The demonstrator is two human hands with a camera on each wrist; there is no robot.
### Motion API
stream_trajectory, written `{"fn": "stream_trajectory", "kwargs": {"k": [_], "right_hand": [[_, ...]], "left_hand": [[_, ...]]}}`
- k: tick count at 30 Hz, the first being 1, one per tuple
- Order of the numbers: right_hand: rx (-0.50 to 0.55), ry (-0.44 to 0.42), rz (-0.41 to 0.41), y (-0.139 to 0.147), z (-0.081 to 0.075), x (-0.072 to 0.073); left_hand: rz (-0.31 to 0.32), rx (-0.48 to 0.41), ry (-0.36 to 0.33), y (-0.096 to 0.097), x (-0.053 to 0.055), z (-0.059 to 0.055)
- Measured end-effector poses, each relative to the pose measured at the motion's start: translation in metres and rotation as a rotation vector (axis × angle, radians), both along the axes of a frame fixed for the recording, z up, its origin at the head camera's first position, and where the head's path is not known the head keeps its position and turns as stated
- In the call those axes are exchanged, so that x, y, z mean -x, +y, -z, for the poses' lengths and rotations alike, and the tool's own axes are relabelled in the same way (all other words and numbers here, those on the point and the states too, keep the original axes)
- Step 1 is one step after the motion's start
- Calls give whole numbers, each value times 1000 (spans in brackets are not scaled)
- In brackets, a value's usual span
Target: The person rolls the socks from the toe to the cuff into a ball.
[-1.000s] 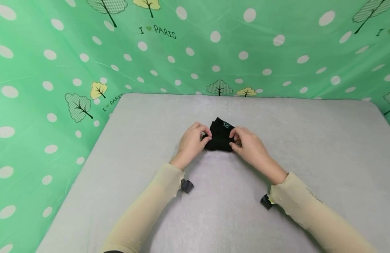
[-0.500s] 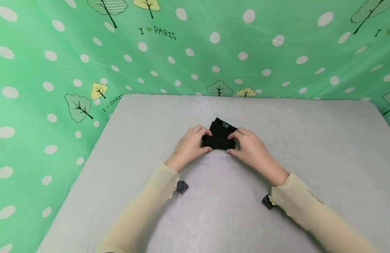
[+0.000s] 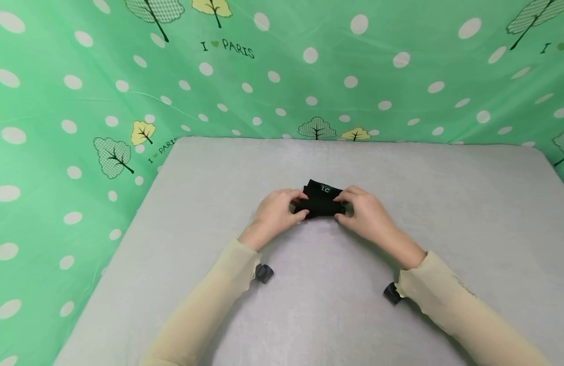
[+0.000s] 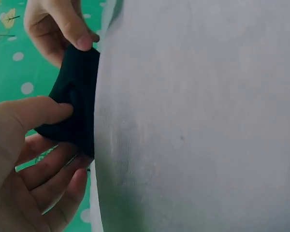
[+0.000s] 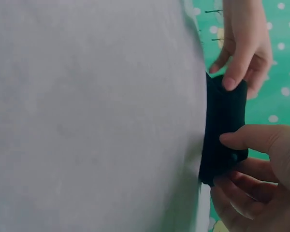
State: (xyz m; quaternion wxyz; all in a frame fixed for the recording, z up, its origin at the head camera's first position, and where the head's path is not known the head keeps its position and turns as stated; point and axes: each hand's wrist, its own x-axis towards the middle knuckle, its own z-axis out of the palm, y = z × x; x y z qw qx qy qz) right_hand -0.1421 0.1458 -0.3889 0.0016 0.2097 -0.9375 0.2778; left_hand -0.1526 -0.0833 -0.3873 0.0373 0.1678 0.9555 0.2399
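A small black cloth, partly rolled up, lies on the grey table with pale letters on its far flap. What kind of cloth it is cannot be made out. My left hand grips the roll's left end between thumb and fingers. At the other end my right hand pinches it the same way. In the left wrist view the thumb presses the near face of the cloth, fingers behind it. The right wrist view has the cloth as a thick roll held at both ends.
The grey tabletop spreads around the hands. A green curtain with white dots and trees hangs behind the table and on its left. Dark wrist-worn devices, such as the left one, stick out below the sleeves.
The near edge of the cloth has been rolled away from me, so the lettered flap is shorter and lower. Both hands, having opened their grip wider midway, now hold the roll's ends.
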Motion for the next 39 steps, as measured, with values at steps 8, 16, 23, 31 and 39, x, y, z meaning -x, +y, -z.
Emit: {"fn": "stream_trajectory", "kwargs": {"k": [8, 16, 23, 31, 39], "right_hand": [[89, -119, 4, 11, -2, -5], [150, -103, 27, 12, 4, -5], [127, -59, 92, 11, 4, -7], [71, -67, 153, 9, 1, -2], [26, -154, 180, 6, -2, 9]], "left_hand": [[-58, -182, -111, -2, -3, 1], [-97, -222, -119, 1, 0, 4], [-112, -179, -136, 6, 7, 3], [-151, -128, -168, 12, 16, 2], [-179, -87, -194, 15, 24, 2]]}}
